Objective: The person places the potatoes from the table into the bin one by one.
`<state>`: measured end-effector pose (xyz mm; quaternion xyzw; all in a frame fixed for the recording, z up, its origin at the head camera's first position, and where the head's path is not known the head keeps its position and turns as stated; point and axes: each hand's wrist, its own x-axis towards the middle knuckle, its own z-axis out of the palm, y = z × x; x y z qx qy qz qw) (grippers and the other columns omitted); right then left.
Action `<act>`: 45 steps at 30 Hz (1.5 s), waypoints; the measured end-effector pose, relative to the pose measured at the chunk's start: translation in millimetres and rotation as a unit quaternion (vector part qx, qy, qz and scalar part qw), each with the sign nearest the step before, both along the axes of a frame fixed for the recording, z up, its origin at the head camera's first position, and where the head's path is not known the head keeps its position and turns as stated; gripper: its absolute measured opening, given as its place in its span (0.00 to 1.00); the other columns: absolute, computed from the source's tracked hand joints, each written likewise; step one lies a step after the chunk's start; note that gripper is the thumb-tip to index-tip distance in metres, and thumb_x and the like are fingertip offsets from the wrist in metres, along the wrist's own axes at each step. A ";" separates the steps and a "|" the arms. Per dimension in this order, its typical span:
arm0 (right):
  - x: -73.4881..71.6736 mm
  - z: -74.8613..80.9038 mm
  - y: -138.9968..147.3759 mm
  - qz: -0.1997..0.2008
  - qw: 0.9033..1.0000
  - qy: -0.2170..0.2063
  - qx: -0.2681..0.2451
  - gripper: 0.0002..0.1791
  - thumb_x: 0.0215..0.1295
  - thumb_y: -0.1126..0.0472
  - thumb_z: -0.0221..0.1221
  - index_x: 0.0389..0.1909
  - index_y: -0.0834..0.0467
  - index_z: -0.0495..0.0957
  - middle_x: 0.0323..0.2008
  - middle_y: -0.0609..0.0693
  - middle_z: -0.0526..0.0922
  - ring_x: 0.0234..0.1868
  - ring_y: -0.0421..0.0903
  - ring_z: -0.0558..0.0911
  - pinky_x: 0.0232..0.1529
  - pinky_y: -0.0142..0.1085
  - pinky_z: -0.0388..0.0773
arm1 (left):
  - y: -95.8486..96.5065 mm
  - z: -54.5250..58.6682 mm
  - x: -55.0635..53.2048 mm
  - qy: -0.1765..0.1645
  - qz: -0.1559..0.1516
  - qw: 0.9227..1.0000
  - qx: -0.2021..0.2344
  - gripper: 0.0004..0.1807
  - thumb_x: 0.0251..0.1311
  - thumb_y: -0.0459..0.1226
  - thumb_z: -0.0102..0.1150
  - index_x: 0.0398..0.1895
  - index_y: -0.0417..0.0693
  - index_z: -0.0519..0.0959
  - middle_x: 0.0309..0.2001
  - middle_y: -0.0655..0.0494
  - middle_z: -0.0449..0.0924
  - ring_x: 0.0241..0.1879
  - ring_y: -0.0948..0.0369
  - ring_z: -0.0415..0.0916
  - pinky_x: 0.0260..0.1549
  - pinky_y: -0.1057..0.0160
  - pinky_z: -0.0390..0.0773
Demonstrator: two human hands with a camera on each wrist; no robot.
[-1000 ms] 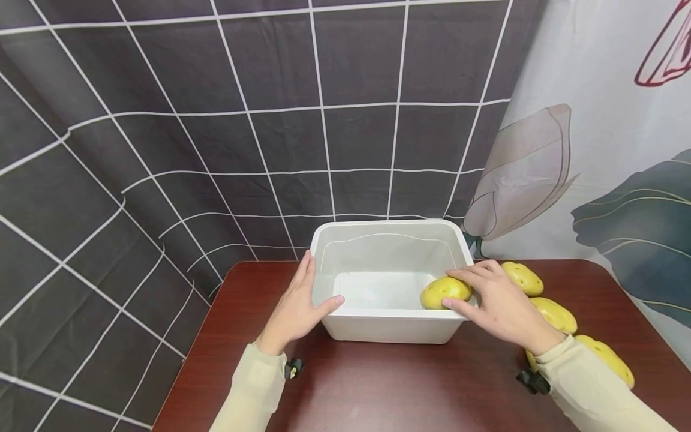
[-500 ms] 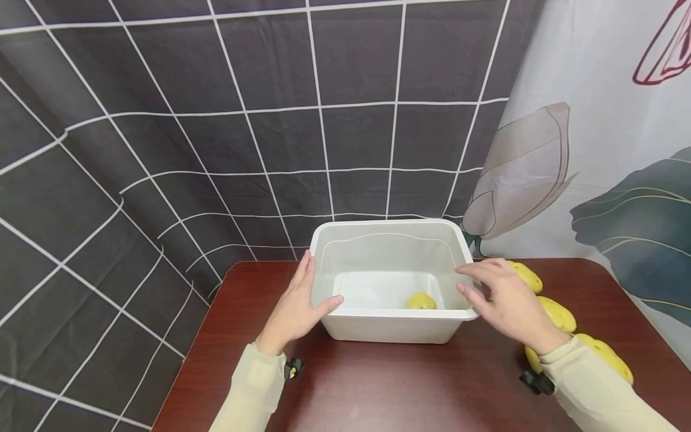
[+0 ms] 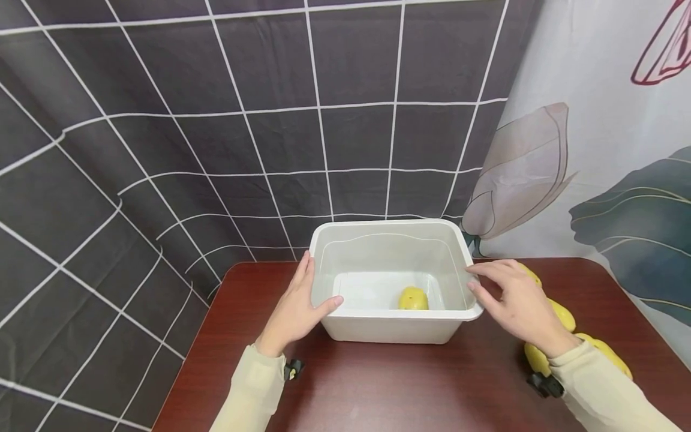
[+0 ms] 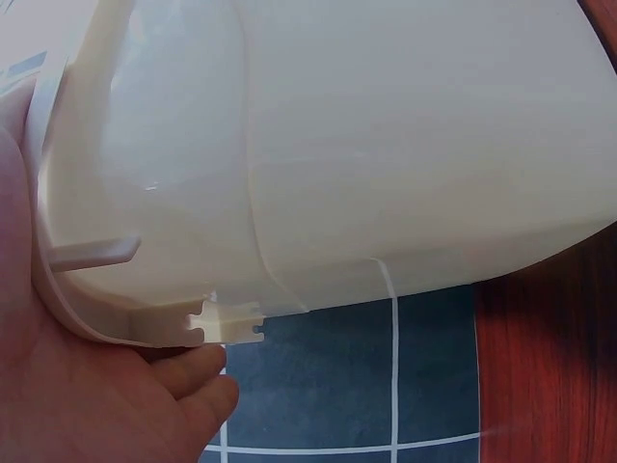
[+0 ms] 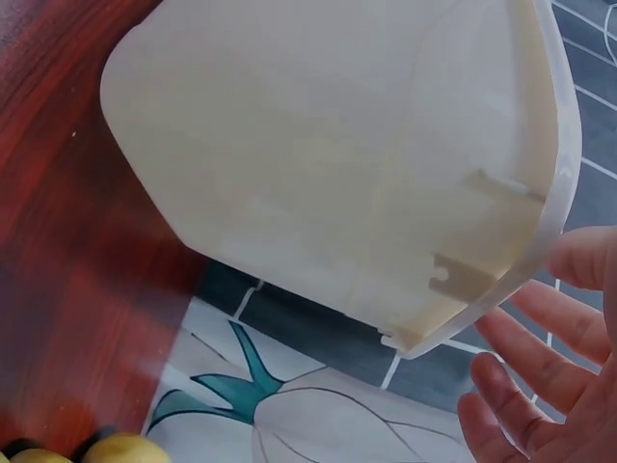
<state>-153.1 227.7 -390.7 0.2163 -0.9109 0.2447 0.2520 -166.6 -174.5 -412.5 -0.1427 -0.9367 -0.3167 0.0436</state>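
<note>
A white plastic tub (image 3: pixel 385 330) stands on the table, with one yellow potato (image 3: pixel 414 299) on its floor near the front wall, its lower part hidden by the rim. My left hand (image 3: pixel 293 311) rests against the tub's left side, fingers straight along the outside and thumb across the front left corner. In the left wrist view, fingertips (image 4: pixel 204 386) show below the rim. My right hand (image 3: pixel 517 301) hovers by the right rim with nothing in it, fingers spread and loosely bent. The right wrist view shows its fingers (image 5: pixel 545 362) around the level of the rim.
Several more potatoes (image 3: pixel 564 315) lie on the dark red table (image 3: pixel 367 384) to the right, partly covered by my right hand and sleeve. Behind the tub hangs a dark cloth with white grid lines (image 3: pixel 356 138). A pale leaf-patterned curtain (image 3: pixel 599 120) hangs at the right.
My right hand let go of the potato at the tub's right rim and drew back to the right. The potato dropped in and rolled a little left. The left hand stayed still.
</note>
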 end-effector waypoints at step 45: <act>9.5 -5.8 59.5 -0.063 0.997 -0.051 0.002 0.18 0.64 0.59 0.67 0.53 0.62 0.83 0.50 0.63 0.84 0.53 0.62 0.74 0.49 0.58 0.67 | -0.4 -0.4 -0.7 -0.003 -0.001 1.000 -0.002 0.58 0.62 0.66 0.56 0.80 0.38 0.45 0.82 0.54 0.35 0.79 0.53 0.42 0.71 0.46 0.55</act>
